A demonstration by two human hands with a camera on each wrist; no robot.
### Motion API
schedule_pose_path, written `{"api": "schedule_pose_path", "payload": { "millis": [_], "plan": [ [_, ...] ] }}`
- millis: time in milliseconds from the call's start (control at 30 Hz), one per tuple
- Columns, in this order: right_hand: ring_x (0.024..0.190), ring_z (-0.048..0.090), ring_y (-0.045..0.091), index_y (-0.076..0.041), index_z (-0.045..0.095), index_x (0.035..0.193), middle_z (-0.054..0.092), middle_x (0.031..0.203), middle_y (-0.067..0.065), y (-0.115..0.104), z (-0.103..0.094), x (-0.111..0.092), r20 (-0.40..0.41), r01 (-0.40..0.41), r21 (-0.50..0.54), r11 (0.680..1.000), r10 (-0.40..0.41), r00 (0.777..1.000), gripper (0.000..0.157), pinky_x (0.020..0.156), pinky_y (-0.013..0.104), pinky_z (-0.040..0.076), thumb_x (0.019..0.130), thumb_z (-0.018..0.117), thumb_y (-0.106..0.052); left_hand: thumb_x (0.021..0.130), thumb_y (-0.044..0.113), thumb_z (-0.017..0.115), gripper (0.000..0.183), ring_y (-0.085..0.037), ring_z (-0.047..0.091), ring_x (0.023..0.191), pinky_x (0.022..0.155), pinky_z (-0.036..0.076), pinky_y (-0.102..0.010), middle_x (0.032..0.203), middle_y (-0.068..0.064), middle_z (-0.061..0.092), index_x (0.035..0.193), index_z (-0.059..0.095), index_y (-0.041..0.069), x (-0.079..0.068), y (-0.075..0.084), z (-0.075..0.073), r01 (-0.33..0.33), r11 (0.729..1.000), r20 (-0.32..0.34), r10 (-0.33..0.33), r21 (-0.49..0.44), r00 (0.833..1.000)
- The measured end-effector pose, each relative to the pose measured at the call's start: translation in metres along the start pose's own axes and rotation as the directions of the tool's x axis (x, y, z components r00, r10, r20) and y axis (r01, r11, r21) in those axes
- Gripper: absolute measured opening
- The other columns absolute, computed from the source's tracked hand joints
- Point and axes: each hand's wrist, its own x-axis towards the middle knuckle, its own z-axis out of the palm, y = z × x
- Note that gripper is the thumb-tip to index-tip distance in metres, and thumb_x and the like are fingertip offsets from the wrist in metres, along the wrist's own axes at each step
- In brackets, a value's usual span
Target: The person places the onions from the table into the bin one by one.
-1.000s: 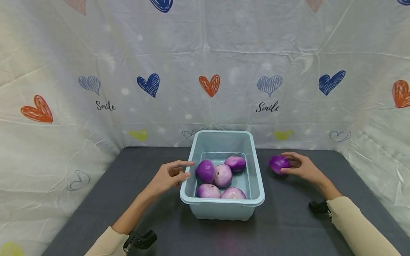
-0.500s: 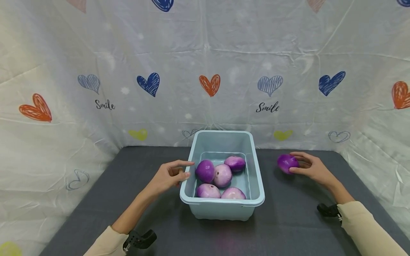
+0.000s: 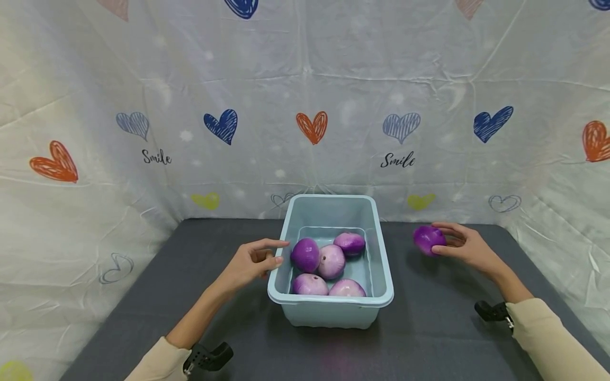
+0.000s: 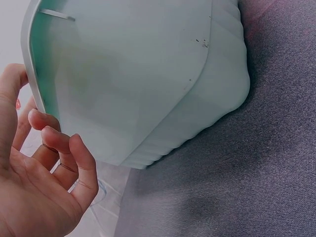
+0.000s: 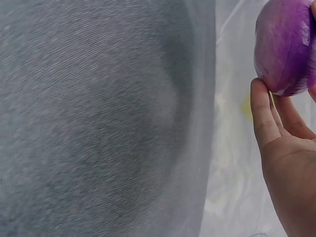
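Observation:
My right hand (image 3: 469, 246) holds a purple onion (image 3: 429, 240) to the right of the light blue plastic bin (image 3: 331, 312), thumb and fingertips around its right side. The onion sits above its shadow on the table; in the right wrist view, the fingertips meet the underside of the onion (image 5: 284, 47). My left hand (image 3: 250, 262) grips the bin's left rim, with the index finger reaching over it. In the left wrist view, the other fingers (image 4: 64, 148) curl beside the bin's outer wall (image 4: 133, 84). Inside the bin lie several onions (image 3: 332, 261), some deep purple and some paler.
A dark grey cloth (image 3: 229, 328) covers the table. Behind and at both sides hangs a white curtain (image 3: 267, 169) printed with hearts, close behind the bin. Black straps circle both wrists.
My right hand has moved to the right with the onion, away from the bin, and has risen slightly. The left hand, the bin and the onions inside have stayed still.

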Motion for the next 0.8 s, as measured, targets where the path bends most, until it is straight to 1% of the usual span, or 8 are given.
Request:
{"api": "schedule_pose_path", "payload": {
  "millis": [133,167,300,400,467,567,700,800],
  "plan": [
    [0.118,0.059,0.013,0.001,0.046,0.149,0.048,0.143,0.027,-0.004,0.0,0.006,0.005,0.005,-0.004,1.0,-0.005,1.0,0.063,0.087,0.027,0.052,0.095,0.075,-0.012,0.1,0.016,0.069,0.038,-0.033,0.051,0.064,0.064,0.052,-0.041,0.077,-0.011,0.061,0.138,0.064,0.009,0.0,-0.002,0.0,0.006,1.0,0.002,-0.006,0.003,1.0],
    [0.119,0.059,0.014,0.002,0.046,0.149,0.048,0.143,0.027,-0.005,0.0,0.008,0.007,0.007,-0.007,1.0,-0.007,1.0,0.063,0.087,0.027,0.052,0.095,0.075,-0.012,0.1,0.016,0.069,0.038,-0.036,0.051,0.066,0.064,0.052,-0.042,0.077,-0.012,0.061,0.138,0.065,0.01,0.0,-0.002,0.0,0.007,1.0,0.002,-0.007,0.001,1.0],
    [0.124,0.056,0.031,0.001,0.046,0.149,0.049,0.143,0.026,-0.013,0.002,0.015,0.011,0.009,-0.03,1.0,-0.008,1.0,0.063,0.087,0.027,0.052,0.095,0.075,-0.014,0.1,0.017,0.069,0.036,-0.044,0.05,0.07,0.065,0.053,-0.042,0.078,-0.012,0.062,0.136,0.067,0.015,0.001,-0.001,-0.001,0.013,1.0,-0.001,-0.013,0.0,1.0],
    [0.127,0.052,0.043,0.001,0.045,0.149,0.049,0.143,0.026,-0.018,0.004,0.021,0.015,0.017,-0.036,0.999,-0.016,1.0,0.063,0.087,0.026,0.052,0.095,0.075,-0.014,0.1,0.019,0.069,0.036,-0.043,0.051,0.07,0.065,0.053,-0.041,0.078,-0.013,0.062,0.135,0.067,0.017,0.001,0.0,0.0,0.017,1.0,-0.006,-0.017,0.003,1.0],
    [0.127,0.05,0.047,0.001,0.045,0.148,0.049,0.143,0.026,-0.022,0.005,0.025,0.02,0.03,-0.037,0.999,-0.029,0.999,0.062,0.088,0.026,0.052,0.095,0.075,-0.013,0.1,0.019,0.069,0.036,-0.041,0.052,0.069,0.065,0.053,-0.04,0.079,-0.013,0.062,0.135,0.067,0.017,0.001,0.0,0.0,0.018,1.0,-0.009,-0.018,0.004,1.0],
    [0.128,0.049,0.047,0.002,0.045,0.148,0.048,0.143,0.026,-0.027,0.006,0.028,0.031,0.046,-0.031,0.998,-0.045,0.999,0.062,0.088,0.027,0.051,0.095,0.075,-0.012,0.1,0.019,0.069,0.036,-0.038,0.052,0.068,0.065,0.052,-0.039,0.078,-0.013,0.061,0.135,0.067,0.017,0.001,0.0,-0.001,0.02,1.0,-0.009,-0.02,0.005,1.0],
    [0.129,0.05,0.043,0.001,0.046,0.148,0.049,0.143,0.025,-0.035,0.009,0.031,0.04,0.049,-0.023,0.999,-0.048,0.998,0.062,0.089,0.028,0.052,0.095,0.075,-0.012,0.1,0.019,0.069,0.036,-0.034,0.052,0.066,0.064,0.051,-0.039,0.077,-0.012,0.061,0.136,0.067,0.017,0.001,0.0,0.0,0.02,1.0,-0.003,-0.02,0.009,1.0],
    [0.128,0.052,0.041,0.0,0.047,0.148,0.049,0.143,0.023,-0.041,0.011,0.034,0.042,0.054,-0.02,0.998,-0.053,0.998,0.063,0.089,0.029,0.052,0.094,0.076,-0.012,0.1,0.019,0.069,0.036,-0.037,0.052,0.067,0.064,0.051,-0.038,0.077,-0.011,0.061,0.136,0.067,0.018,0.0,-0.001,0.0,0.018,1.0,-0.001,-0.018,0.009,1.0]
  ]
}}
